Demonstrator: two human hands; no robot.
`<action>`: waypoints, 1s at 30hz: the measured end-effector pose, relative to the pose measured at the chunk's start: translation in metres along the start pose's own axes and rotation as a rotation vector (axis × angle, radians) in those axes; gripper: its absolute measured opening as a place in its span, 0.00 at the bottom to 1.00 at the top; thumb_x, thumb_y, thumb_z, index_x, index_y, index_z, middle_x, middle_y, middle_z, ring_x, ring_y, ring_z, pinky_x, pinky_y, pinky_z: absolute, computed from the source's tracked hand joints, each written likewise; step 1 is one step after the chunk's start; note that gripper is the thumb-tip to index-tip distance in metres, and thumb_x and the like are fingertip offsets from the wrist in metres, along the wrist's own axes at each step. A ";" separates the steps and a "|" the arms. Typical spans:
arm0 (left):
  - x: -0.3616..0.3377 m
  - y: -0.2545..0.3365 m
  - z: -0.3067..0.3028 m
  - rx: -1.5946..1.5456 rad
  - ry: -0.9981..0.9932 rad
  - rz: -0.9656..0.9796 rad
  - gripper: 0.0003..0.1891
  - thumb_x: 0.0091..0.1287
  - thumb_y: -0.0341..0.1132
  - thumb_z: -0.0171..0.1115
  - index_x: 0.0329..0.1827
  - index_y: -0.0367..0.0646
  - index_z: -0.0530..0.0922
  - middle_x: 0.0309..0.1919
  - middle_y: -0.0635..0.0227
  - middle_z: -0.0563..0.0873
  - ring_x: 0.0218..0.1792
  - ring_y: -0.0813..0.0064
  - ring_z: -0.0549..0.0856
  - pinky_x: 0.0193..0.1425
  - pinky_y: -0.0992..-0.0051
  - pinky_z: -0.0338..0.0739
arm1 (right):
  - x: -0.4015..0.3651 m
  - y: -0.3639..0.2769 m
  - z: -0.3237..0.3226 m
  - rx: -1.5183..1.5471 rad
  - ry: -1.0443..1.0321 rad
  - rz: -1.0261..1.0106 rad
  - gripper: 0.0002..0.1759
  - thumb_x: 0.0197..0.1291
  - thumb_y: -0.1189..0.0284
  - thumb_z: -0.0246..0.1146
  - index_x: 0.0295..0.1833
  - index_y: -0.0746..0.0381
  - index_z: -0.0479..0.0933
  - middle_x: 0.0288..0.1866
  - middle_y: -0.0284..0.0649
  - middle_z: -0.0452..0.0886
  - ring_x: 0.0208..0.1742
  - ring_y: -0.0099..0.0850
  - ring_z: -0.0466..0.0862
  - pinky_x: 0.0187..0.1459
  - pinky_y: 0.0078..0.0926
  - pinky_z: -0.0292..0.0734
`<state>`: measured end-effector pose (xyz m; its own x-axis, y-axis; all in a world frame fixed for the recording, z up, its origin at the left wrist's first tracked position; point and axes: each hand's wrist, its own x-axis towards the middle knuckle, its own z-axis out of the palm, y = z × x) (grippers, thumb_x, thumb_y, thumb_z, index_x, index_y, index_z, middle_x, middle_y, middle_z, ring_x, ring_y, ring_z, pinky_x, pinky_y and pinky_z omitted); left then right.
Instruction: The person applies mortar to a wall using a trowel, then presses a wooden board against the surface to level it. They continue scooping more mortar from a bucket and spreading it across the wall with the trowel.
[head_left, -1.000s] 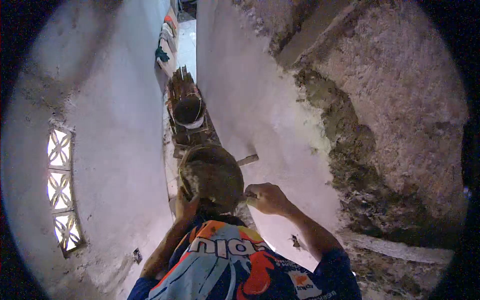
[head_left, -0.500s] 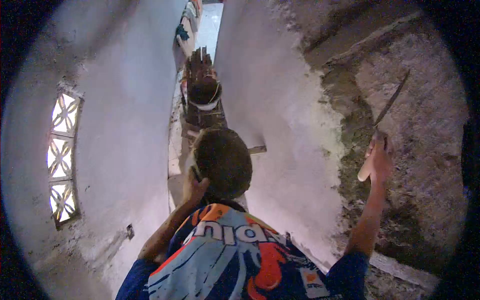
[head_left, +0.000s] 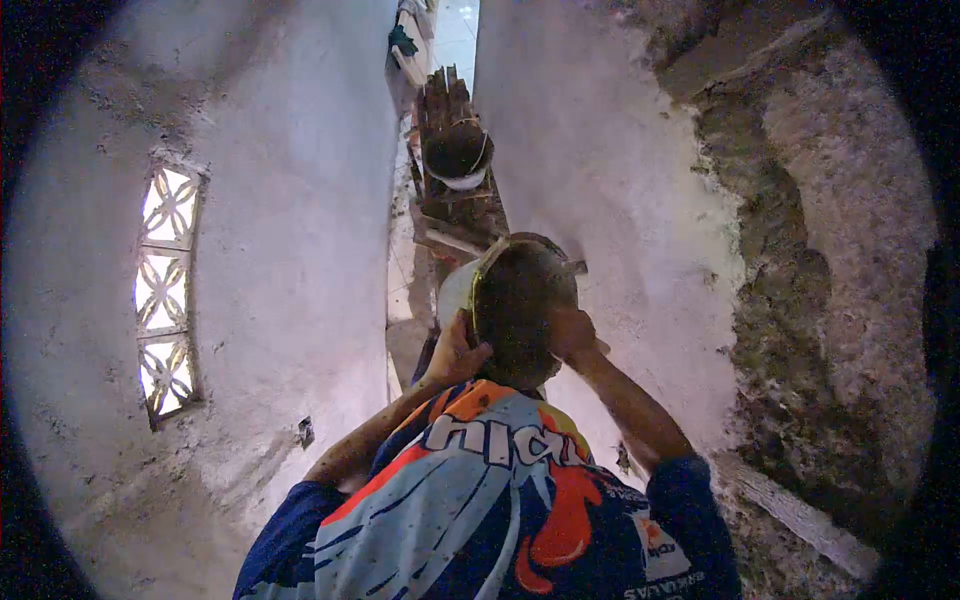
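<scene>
A grey bucket (head_left: pixel 457 292) is in front of my chest, its wide mouth turned up toward me. Its inside is dark, and I cannot make out what it contains. My left hand (head_left: pixel 458 352) grips the near left side of the rim, thumb over the edge. At the right part of the mouth is my right hand (head_left: pixel 573 335), with its fingers curled in the dark opening. A pale handle end shows by the heel of this hand; the blade of the trowel is hidden in the bucket.
Beyond stands a second bucket (head_left: pixel 462 182) with a wire handle, on wooden planks (head_left: pixel 445 105). A plastered wall (head_left: pixel 290 230) with patterned vent blocks (head_left: pixel 165 290) rises at left. The right wall (head_left: pixel 620 200) has a smooth pale part and a rough, dark strip (head_left: pixel 785 290).
My right hand has come from the rough wall at right to the bucket, bringing the trowel with it. The bucket has tilted, showing more of its outer left side. The view has shifted.
</scene>
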<state>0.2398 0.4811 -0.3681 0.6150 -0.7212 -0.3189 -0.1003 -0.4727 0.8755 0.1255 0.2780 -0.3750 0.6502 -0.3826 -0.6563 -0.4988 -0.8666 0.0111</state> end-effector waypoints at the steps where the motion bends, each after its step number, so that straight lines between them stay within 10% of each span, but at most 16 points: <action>1: -0.005 0.004 -0.001 0.051 0.003 -0.024 0.29 0.46 0.35 0.64 0.53 0.34 0.66 0.39 0.45 0.80 0.44 0.47 0.79 0.47 0.61 0.73 | -0.013 0.002 0.004 0.004 -0.004 0.001 0.15 0.55 0.63 0.55 0.44 0.60 0.74 0.39 0.45 0.79 0.39 0.42 0.80 0.37 0.41 0.76; 3: -0.006 0.019 -0.006 0.092 0.021 -0.049 0.29 0.46 0.35 0.64 0.52 0.34 0.66 0.39 0.44 0.80 0.45 0.46 0.79 0.48 0.61 0.73 | -0.043 0.015 0.010 0.390 0.359 -0.225 0.15 0.56 0.60 0.54 0.43 0.59 0.74 0.39 0.44 0.80 0.40 0.43 0.80 0.38 0.42 0.76; 22: 0.014 0.000 -0.012 -0.118 0.125 0.027 0.22 0.51 0.32 0.59 0.51 0.38 0.68 0.40 0.56 0.80 0.40 0.66 0.79 0.44 0.68 0.74 | -0.113 0.022 -0.076 0.448 0.400 -0.179 0.18 0.58 0.56 0.53 0.33 0.62 0.73 0.29 0.49 0.78 0.30 0.48 0.79 0.32 0.43 0.74; 25: 0.013 -0.006 -0.011 -0.265 0.148 -0.022 0.21 0.51 0.31 0.58 0.49 0.36 0.69 0.40 0.57 0.81 0.41 0.65 0.80 0.45 0.68 0.74 | -0.126 0.033 -0.119 0.848 0.230 -0.348 0.17 0.56 0.59 0.59 0.37 0.65 0.75 0.25 0.44 0.77 0.25 0.34 0.79 0.28 0.33 0.72; 27: 0.015 0.004 -0.011 -0.288 0.175 -0.001 0.21 0.51 0.30 0.58 0.49 0.36 0.69 0.40 0.57 0.81 0.41 0.65 0.80 0.45 0.68 0.74 | -0.140 0.055 -0.163 1.397 -0.067 -0.090 0.09 0.51 0.69 0.62 0.36 0.63 0.78 0.24 0.31 0.74 0.25 0.23 0.70 0.26 0.23 0.67; 30: 0.024 -0.016 -0.006 -0.288 0.174 -0.057 0.22 0.51 0.28 0.59 0.50 0.37 0.68 0.41 0.57 0.80 0.42 0.65 0.79 0.46 0.68 0.74 | -0.134 0.150 -0.187 1.522 0.279 0.093 0.14 0.50 0.63 0.61 0.40 0.60 0.76 0.28 0.31 0.75 0.28 0.25 0.73 0.30 0.25 0.70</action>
<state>0.2610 0.4745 -0.3874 0.7403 -0.5884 -0.3253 0.1482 -0.3292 0.9326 0.0704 0.1392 -0.1443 0.5812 -0.6101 -0.5386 -0.5215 0.2288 -0.8220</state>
